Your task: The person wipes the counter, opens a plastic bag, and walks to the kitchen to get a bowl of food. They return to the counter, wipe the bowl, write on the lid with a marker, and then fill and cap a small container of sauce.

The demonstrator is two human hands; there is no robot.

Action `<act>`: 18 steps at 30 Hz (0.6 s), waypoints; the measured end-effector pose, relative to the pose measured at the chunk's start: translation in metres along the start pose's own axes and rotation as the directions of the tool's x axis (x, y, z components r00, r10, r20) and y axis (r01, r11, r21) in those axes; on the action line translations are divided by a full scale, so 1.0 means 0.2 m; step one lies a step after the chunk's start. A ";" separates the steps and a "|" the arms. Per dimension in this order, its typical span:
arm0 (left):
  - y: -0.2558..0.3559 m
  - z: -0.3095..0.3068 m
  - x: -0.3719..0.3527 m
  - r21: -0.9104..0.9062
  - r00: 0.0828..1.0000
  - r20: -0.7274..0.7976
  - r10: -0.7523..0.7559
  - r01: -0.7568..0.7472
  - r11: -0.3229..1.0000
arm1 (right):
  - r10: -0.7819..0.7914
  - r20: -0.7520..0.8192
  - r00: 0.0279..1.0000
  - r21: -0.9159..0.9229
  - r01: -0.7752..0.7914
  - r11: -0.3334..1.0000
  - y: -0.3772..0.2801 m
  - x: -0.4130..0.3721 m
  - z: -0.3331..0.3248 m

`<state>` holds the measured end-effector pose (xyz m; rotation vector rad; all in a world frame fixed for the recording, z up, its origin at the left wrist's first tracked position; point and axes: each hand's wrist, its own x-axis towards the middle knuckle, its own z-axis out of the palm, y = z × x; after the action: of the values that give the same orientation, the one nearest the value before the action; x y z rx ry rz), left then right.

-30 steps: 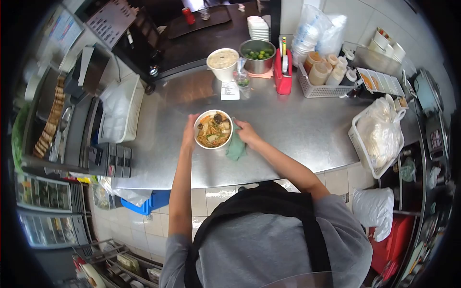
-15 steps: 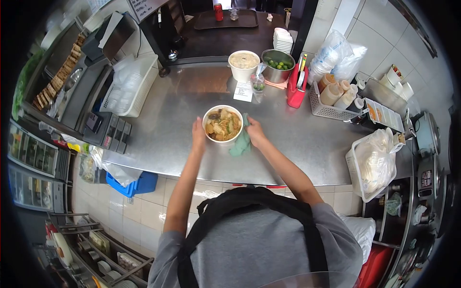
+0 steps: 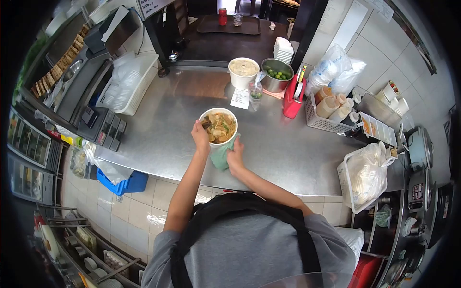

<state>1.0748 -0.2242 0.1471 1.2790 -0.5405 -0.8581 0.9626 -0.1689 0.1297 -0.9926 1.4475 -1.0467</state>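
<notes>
A white paper bowl (image 3: pixel 201 116) of noodle-like food with vegetables and broth is over the steel counter, in front of my body. My left hand (image 3: pixel 201 136) grips the bowl's left side, with the thumb side by the rim. In my right hand (image 3: pixel 235 156) is a green cloth (image 3: pixel 220 159), pressed against the bowl's lower right side. Just beyond the bowl lie a printed receipt (image 3: pixel 240 98) and a small clear bag (image 3: pixel 255 91) with green bits inside. A lidded white tub (image 3: pixel 243 68) stands behind them.
A metal pot (image 3: pixel 274 84) of green limes and a red tape dispenser (image 3: pixel 293 100) stand at the back. To the right are a basket of sauce bottles (image 3: pixel 322 120) and a basket with a plastic bag (image 3: pixel 367 177). A basket of clear lids (image 3: pixel 137 98) is at left.
My right hand has moved with the cloth from the bowl's right side to its lower right. My left hand has shifted lower on the bowl, which looks slightly turned.
</notes>
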 end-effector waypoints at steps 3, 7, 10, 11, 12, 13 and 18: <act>-0.01 0.01 -0.05 0.081 0.989 -0.118 0.092 -0.082 0.993 | 0.096 0.085 0.992 0.108 -0.105 0.989 0.01 0.09 -0.03; -0.04 0.01 -0.02 0.112 0.978 -0.155 0.138 -0.122 0.986 | 0.122 0.218 0.968 0.438 -0.209 0.874 -0.01 0.11 -0.01; -0.06 -0.04 0.06 0.250 0.982 -0.081 0.169 -0.144 0.957 | 0.197 0.294 0.935 0.464 -0.320 0.826 0.08 0.23 -0.07; -0.03 -0.06 0.07 0.256 0.991 0.001 0.131 -0.127 0.958 | 0.248 0.350 0.903 0.469 -0.398 0.789 0.08 0.29 -0.11; 0.02 -0.08 0.10 0.260 0.992 0.083 0.096 -0.114 0.959 | 0.235 0.339 0.911 0.503 -0.386 0.773 0.01 0.30 -0.14; 0.07 -0.09 0.13 0.264 0.984 0.164 0.062 -0.105 0.959 | 0.219 0.327 0.919 0.538 -0.372 0.757 -0.07 0.33 -0.17; 0.11 -0.09 0.37 0.352 0.794 0.546 -0.267 0.072 0.933 | -0.062 0.412 0.909 0.372 -0.106 0.922 -0.35 0.55 -0.15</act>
<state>1.1384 -0.2709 0.1562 1.3552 -1.1055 -1.3837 0.9225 -0.2909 0.1688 -0.8408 0.8547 -0.9815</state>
